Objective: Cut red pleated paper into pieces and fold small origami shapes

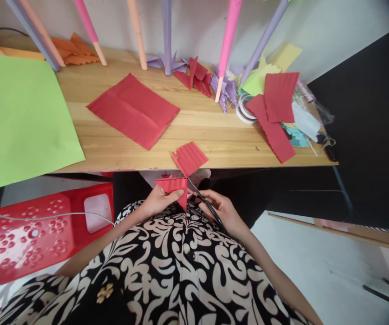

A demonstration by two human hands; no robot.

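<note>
While the left hand (160, 201) pinches the pleated red paper (184, 169) mid-frame, the right hand (223, 212), closed around scissors (206, 205), should snip slowly.

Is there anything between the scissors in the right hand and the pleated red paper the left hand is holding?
Nothing visible. The left hand holds the pleated red paper free of the table edge, and the scissors in the right hand already meet it.

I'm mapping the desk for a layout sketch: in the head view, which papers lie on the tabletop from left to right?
Green sheet → orange folded pieces → flat red sheet → small red folded pieces → purple folded pieces → tape rolls → pleated red sheets.
</note>
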